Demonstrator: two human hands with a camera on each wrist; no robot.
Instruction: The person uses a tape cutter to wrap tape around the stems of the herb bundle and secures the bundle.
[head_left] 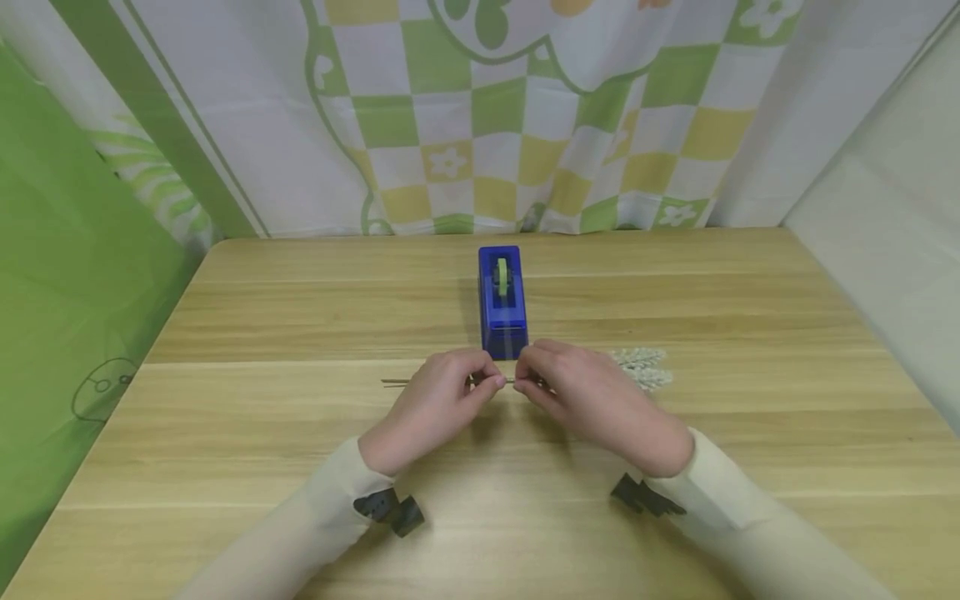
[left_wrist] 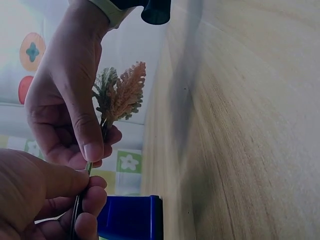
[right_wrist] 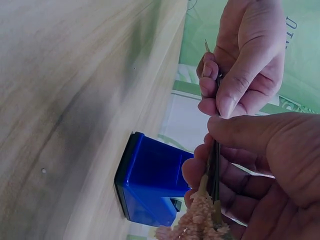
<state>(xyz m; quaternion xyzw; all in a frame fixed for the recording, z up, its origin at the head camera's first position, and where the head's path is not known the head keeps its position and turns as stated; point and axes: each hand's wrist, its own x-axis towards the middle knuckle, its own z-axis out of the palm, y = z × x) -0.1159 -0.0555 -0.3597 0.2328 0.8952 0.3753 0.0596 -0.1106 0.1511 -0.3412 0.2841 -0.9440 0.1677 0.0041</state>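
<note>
Both hands hold a thin bundle of stems from flower sprigs, level above the table in front of a blue tape dispenser (head_left: 504, 321). My left hand (head_left: 448, 385) pinches the stems between thumb and fingers, and their bare ends (head_left: 393, 382) stick out to its left. Close beside it, my right hand (head_left: 581, 385) grips the same stems nearer the flower heads, thumb on top. Those fluffy heads (head_left: 643, 367) show past the right hand; in the left wrist view one is pinkish-brown (left_wrist: 128, 92) and another grey-green (left_wrist: 105, 90). Between the thumbs, a short light-green stretch (left_wrist: 89, 166) shows.
The dispenser holds a roll of tape (head_left: 502, 277) and stands just beyond the hands on the wooden table (head_left: 300, 317). A checked curtain (head_left: 442, 108) hangs along the far edge. Green cloth (head_left: 67, 292) borders the left side, a pale surface (head_left: 885, 200) the right.
</note>
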